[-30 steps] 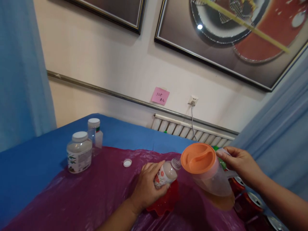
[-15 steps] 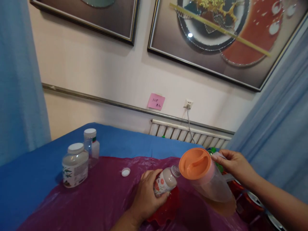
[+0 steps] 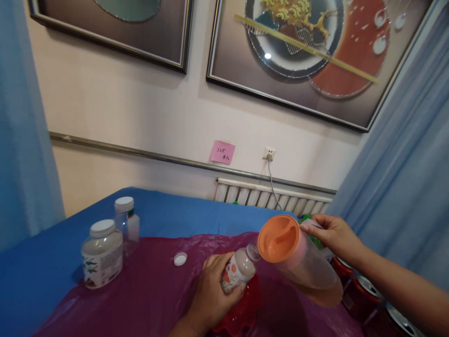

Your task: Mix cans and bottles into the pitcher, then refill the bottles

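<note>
My left hand (image 3: 214,292) is wrapped round a small clear bottle (image 3: 242,267) with a floral label, tilted to the right, its mouth uncapped. My right hand (image 3: 333,236) grips the handle of a clear pitcher (image 3: 308,267) with an orange lid (image 3: 279,238). The pitcher leans left, its lid close beside the bottle's mouth, with brownish liquid low in its body. Whether any liquid passes between them cannot be made out. Under the bottle is a red scalloped dish (image 3: 242,309), partly hidden by my left hand. A white cap (image 3: 180,259) lies on the purple plastic sheet (image 3: 150,285).
Two clear jars with white lids, a wide one (image 3: 102,255) and a narrow one (image 3: 126,224), stand at the left on the blue cloth (image 3: 164,210). Red cans (image 3: 361,297) and a green object (image 3: 314,238) are at the right. A radiator (image 3: 245,193) lies behind.
The view has shifted slightly. The pitcher's lid sits a little closer to the bottle's mouth, and the pitcher is tilted slightly more. Both hands keep their grips.
</note>
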`<state>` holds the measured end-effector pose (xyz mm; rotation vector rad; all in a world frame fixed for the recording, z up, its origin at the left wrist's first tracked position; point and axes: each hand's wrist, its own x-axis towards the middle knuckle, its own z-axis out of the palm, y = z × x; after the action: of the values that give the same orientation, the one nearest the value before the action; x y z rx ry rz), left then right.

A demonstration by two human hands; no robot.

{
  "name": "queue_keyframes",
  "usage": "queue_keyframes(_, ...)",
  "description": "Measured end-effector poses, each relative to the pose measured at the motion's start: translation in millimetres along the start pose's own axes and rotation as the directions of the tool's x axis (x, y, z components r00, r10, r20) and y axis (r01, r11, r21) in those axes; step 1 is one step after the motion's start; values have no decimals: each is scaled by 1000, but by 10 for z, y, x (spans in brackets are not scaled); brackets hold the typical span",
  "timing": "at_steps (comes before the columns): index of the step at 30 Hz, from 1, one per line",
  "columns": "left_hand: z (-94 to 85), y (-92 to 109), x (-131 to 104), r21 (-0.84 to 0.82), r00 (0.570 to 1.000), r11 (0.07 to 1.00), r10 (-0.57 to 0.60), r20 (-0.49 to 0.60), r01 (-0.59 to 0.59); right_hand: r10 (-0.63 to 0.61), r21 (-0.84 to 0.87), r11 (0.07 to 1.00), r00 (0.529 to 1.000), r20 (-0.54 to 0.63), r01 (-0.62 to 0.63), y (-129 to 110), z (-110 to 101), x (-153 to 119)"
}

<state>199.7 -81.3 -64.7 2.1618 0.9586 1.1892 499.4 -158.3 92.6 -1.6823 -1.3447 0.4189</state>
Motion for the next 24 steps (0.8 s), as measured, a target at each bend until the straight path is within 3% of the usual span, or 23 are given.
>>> queue_keyframes(7,23,-33,-6,-4,998,1000,-16,55,16,-15,-10,1000,999,33,15,7,-10,16)
queue_keyframes(24,8,-41,-5,-52,999,998,-31,43,33,-76,-63,995,994,84,82,-133,-21,88)
